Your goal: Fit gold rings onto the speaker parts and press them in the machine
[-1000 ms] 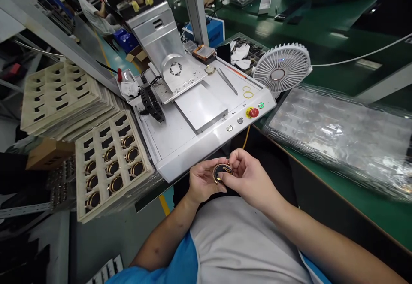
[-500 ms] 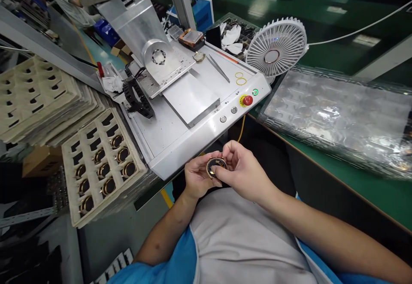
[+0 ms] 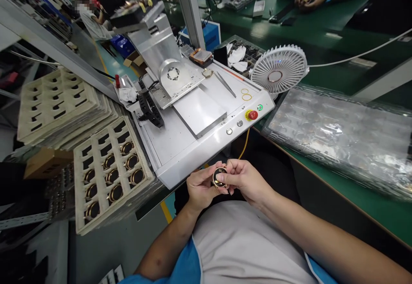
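Note:
A round watch case (image 3: 220,173) with a black face and gold rim is held close to my body, in front of the machine's front edge. My left hand (image 3: 200,188) is closed around its left side and underside. With the thumb lying across the face, my right hand (image 3: 247,180) grips it from the right. The fingers cover part of the rim. To the left, a cream tray (image 3: 106,202) carries several similar black-faced watch cases (image 3: 116,192) in its pockets.
Before me stands a white machine with a metal plate (image 3: 201,114), a red emergency button (image 3: 252,115), tweezers (image 3: 225,84) and yellow rings (image 3: 246,95). A white fan (image 3: 279,69) and clear trays (image 3: 337,134) are on the right. Stacked cream trays (image 3: 58,104) stand left.
My view has tilted up, so the scene sits lower and co-workers' hands show across the far bench. Both hands keep hold of the watch case, which is turned slightly.

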Available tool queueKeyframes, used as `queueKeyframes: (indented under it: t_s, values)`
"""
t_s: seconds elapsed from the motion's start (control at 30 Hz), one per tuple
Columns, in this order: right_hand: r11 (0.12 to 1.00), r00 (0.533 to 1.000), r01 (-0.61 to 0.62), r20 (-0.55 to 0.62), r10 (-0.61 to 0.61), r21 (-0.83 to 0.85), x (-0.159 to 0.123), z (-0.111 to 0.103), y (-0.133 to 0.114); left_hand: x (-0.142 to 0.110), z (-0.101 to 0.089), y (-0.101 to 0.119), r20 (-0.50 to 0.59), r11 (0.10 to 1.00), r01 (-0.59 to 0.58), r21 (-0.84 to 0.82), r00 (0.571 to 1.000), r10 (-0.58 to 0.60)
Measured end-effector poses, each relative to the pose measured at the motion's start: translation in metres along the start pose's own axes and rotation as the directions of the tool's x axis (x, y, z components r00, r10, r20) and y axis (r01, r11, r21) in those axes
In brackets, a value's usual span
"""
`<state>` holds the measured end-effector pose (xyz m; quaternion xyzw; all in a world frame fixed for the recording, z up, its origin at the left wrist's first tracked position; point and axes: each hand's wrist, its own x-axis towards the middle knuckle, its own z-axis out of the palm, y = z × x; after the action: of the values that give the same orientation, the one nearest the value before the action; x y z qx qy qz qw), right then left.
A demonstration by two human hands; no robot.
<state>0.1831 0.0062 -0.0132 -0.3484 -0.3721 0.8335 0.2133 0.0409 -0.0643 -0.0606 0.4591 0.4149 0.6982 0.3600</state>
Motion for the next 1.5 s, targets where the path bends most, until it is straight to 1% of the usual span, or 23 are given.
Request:
queueKeyframes:
  t_s: [0.03, 0.1, 0.2, 0.23, 0.27, 0.33, 0.37, 0.4, 0.47, 0.53, 0.63, 0.7, 0.73, 0.8, 0.87, 0.93, 1.0, 1.1, 1.27, 1.4, 1.47, 1.5]
  values:
    - [1.000, 1.000, 0.009, -0.012, -0.010, -0.030, 0.002, 0.001, 0.000, 0.001, -0.001, 0.001, -0.014, 1.000, -0.004, 0.012, 1.000, 0.004]
    - [0.989, 0.999, 0.048, -0.013, -0.050, -0.143, 0.008, 0.002, -0.004, 0.002, -0.002, 0.002, -0.055, 1.000, 0.001, 0.011, 0.999, -0.001]
    - [0.944, 0.994, 0.104, 0.008, -0.107, -0.314, 0.025, -0.003, -0.025, 0.004, 0.000, 0.007, -0.146, 0.997, 0.042, -0.059, 0.988, -0.051]
    - [0.933, 0.990, 0.123, -0.023, -0.139, -0.339, 0.033, -0.006, -0.036, 0.004, 0.002, 0.010, -0.166, 0.994, 0.060, -0.092, 0.983, -0.075]
    - [0.927, 0.979, 0.147, -0.083, -0.186, -0.346, 0.043, -0.010, -0.047, 0.005, 0.003, 0.012, -0.172, 0.989, 0.082, -0.122, 0.980, -0.102]
    - [0.919, 0.927, 0.201, -0.237, -0.290, -0.338, 0.064, -0.018, -0.070, 0.006, 0.004, 0.018, -0.141, 0.978, 0.138, -0.158, 0.977, -0.161]
    - [0.915, 0.896, 0.225, -0.297, -0.329, -0.336, 0.074, -0.022, -0.080, 0.006, 0.004, 0.020, -0.116, 0.973, 0.167, -0.157, 0.976, -0.186]
    - [0.911, 0.876, 0.239, -0.331, -0.352, -0.335, 0.083, -0.024, -0.089, 0.006, 0.004, 0.023, -0.095, 0.972, 0.188, -0.142, 0.975, -0.202]
    - [0.907, 0.867, 0.246, -0.341, -0.364, -0.342, 0.096, -0.027, -0.101, 0.006, 0.002, 0.025, -0.070, 0.979, 0.189, -0.070, 0.978, -0.194]
    - [0.899, 0.866, 0.261, -0.326, -0.379, -0.352, 0.099, -0.025, -0.106, 0.005, 0.001, 0.026, -0.070, 0.989, 0.146, 0.033, 0.987, -0.144]
    - [0.879, 0.864, 0.313, -0.277, -0.421, -0.360, 0.084, -0.020, -0.098, 0.003, 0.000, 0.026, -0.107, 0.978, 0.089, 0.190, 0.992, -0.070]
    - [0.864, 0.887, 0.339, -0.178, -0.425, -0.373, 0.062, -0.016, -0.086, 0.002, 0.000, 0.026, -0.131, 0.958, 0.064, 0.280, 0.991, -0.028]
    - [0.861, 0.909, 0.332, -0.113, -0.401, -0.385, 0.050, -0.013, -0.079, 0.002, 0.001, 0.026, -0.132, 0.946, 0.051, 0.319, 0.991, -0.009]
    - [0.865, 0.953, 0.276, 0.007, -0.301, -0.419, 0.027, -0.009, -0.065, 0.002, 0.003, 0.026, -0.122, 0.924, 0.025, 0.381, 0.992, 0.024]
    - [0.862, 0.976, 0.216, 0.074, -0.205, -0.459, 0.010, -0.005, -0.051, 0.002, 0.005, 0.027, -0.115, 0.906, 0.010, 0.424, 0.992, 0.043]
    - [0.837, 0.979, 0.201, 0.087, -0.182, -0.509, 0.000, -0.002, -0.042, 0.002, 0.007, 0.027, -0.108, 0.895, -0.008, 0.446, 0.992, 0.063]
    - [0.801, 0.976, 0.209, 0.072, -0.204, -0.561, -0.005, 0.000, -0.037, 0.002, 0.008, 0.028, -0.099, 0.887, -0.029, 0.460, 0.992, 0.084]
    - [0.765, 0.970, 0.224, 0.060, -0.237, -0.603, -0.006, 0.001, -0.037, 0.002, 0.010, 0.029, -0.091, 0.878, -0.041, 0.478, 0.991, 0.095]
    - [0.737, 0.966, 0.234, 0.065, -0.251, -0.634, -0.004, -0.002, -0.038, 0.001, 0.011, 0.030, -0.097, 0.867, -0.061, 0.495, 0.987, 0.125]
    - [0.733, 0.957, 0.255, 0.054, -0.286, -0.630, 0.003, -0.003, -0.036, 0.000, 0.012, 0.029, -0.136, 0.871, -0.039, 0.490, 0.983, 0.121]
    - [0.769, 0.960, 0.252, 0.052, -0.274, -0.587, 0.004, -0.002, -0.034, -0.002, 0.013, 0.026, -0.152, 0.882, -0.013, 0.471, 0.984, 0.096]
    - [0.802, 0.968, 0.238, 0.063, -0.244, -0.548, 0.003, -0.003, -0.033, -0.003, 0.014, 0.025, -0.143, 0.889, -0.010, 0.458, 0.986, 0.085]
